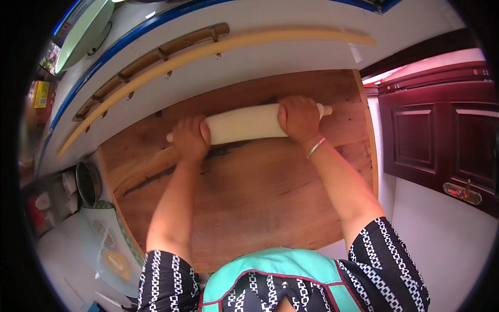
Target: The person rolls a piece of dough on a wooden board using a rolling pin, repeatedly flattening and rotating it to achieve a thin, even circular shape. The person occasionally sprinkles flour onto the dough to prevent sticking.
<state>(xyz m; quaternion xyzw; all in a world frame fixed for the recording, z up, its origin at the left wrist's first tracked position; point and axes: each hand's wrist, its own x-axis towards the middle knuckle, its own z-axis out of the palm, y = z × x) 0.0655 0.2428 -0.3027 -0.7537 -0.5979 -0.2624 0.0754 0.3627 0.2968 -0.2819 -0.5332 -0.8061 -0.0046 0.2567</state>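
A pale roll (244, 125) is being carried by a broad wooden table (249, 203). Its reddish-brown top is being marked by dark, uneven streaks (150, 180), traced from the left toward the middle, and its right side is being edged by a lighter strip (368, 130). The far part of the top is being crossed by the roll, laid from left to right and roughly in line with the far edge. At both ends, the tips of a wooden pin (327, 110) are being left exposed.
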